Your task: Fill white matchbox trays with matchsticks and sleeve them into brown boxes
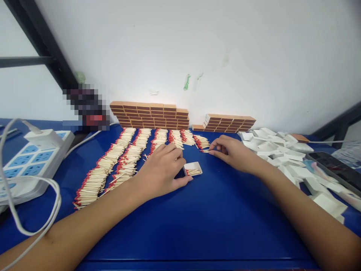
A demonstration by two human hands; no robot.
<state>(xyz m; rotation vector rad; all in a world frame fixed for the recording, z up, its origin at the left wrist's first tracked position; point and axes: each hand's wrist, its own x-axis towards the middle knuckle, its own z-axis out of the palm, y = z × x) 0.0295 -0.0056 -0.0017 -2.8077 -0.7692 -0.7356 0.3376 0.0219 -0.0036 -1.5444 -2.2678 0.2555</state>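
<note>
My left hand (163,169) grips the left end of a small white matchbox tray (196,166) between thumb and fingers. Some matches (192,172) lie inside that tray, which rests on the blue tabletop. My right hand (227,150) is closed in a pinch on matches (205,151) at the right end of a short pile of red-tipped matches (201,142). Further left, several long rows of matches (107,169) stretch across the table, one partly hidden behind my left hand.
Stacked brown matchboxes (152,114) line the wall, with a lower stack (231,123) to the right. Loose white trays (267,145) cover the right side beside a phone (335,169). A power strip (31,162) with a looping white cable (58,203) sits at left, the cable crossing near my left forearm.
</note>
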